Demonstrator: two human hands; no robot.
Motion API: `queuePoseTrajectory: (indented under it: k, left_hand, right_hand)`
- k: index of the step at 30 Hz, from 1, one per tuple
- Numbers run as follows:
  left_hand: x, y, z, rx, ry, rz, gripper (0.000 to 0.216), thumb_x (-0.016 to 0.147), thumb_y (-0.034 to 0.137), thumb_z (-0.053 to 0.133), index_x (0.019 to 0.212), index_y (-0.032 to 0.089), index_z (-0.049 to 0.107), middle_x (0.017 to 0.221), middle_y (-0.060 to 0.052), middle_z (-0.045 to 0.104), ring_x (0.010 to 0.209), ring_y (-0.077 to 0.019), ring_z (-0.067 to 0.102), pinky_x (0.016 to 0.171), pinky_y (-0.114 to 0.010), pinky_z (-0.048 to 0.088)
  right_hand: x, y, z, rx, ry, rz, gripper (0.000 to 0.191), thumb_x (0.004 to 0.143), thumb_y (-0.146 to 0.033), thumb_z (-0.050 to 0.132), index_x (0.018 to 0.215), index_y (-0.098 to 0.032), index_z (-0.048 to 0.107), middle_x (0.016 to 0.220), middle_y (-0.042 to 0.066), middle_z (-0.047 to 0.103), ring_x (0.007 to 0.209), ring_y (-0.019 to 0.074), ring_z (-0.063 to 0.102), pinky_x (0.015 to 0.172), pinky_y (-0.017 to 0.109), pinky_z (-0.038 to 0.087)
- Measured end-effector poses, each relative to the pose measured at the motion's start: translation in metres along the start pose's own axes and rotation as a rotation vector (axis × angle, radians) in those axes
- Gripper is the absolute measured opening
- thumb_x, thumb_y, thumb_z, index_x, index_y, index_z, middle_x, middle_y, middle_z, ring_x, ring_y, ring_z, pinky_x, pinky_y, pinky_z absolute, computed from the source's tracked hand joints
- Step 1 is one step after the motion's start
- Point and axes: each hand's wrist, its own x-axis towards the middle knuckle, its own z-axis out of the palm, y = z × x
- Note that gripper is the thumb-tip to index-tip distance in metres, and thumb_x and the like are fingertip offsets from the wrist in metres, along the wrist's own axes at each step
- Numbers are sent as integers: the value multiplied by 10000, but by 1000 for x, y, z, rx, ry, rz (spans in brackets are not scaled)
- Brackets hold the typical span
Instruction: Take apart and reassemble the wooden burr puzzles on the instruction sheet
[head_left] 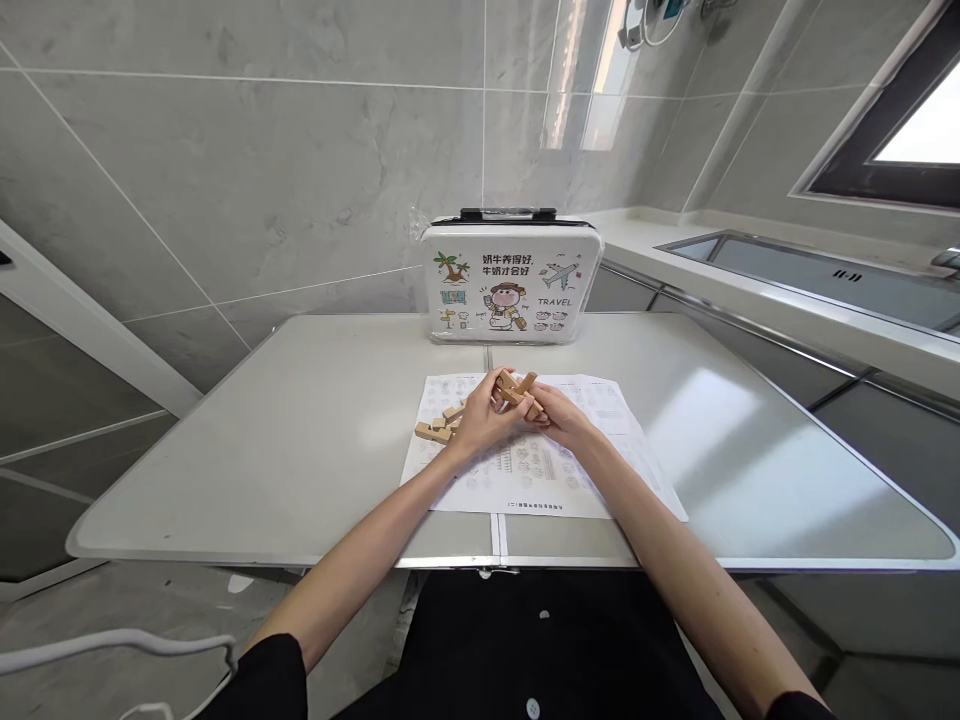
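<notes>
Both hands meet over a printed sheet (592,490) with small line drawings on it. Between them are several notched wooden puzzle pieces (527,383), some lying crosswise, one slanting up to the right. My left hand (487,418) is closed around the left side of these pieces, its fingers curled. Around their right side, my right hand (556,412) is closed too, with some fingertips hidden behind the wood. Loose wooden pieces (433,432) lie in a small heap on the sheet, just left of my left hand and partly covered by it.
A white folding table (300,430) carries the sheet. At its back stands a white plastic-wrapped case (514,285) with cartoon prints and a black handle. A counter with a sink (817,280) runs along the right. A white cable (120,640) hangs at the lower left.
</notes>
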Motion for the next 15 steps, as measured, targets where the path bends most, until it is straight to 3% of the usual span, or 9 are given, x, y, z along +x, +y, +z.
queuePoseTrajectory:
  k: [7,11,15]
  left_hand:
    - [-2,-1,8,-26,0,-47,713,878,489,740,1464,195,460,1195,-99,671,1036,-219,633,875,-334,521]
    - [-2,-7,11,-6,-3,-60,723,882,504,733,1477,213,444,1312,-127,651,1128,-250,633,931,-371,515]
    - [-1,-13,11,30,51,-59,630,897,510,712,1408,208,500,1291,-124,673,1120,-250,644,960,-386,502]
  right_hand:
    - [1,0,-3,-3,119,-58,434,723,-547,851,724,-192,602,571,-44,485,469,62,263,440,249,166]
    - [1,-1,-2,-23,173,-81,450,704,-558,858,728,-194,595,557,-52,457,468,63,259,434,248,166]
    - [-2,-2,5,-30,126,-51,489,693,-586,871,746,-196,581,551,-70,409,472,57,259,434,228,161]
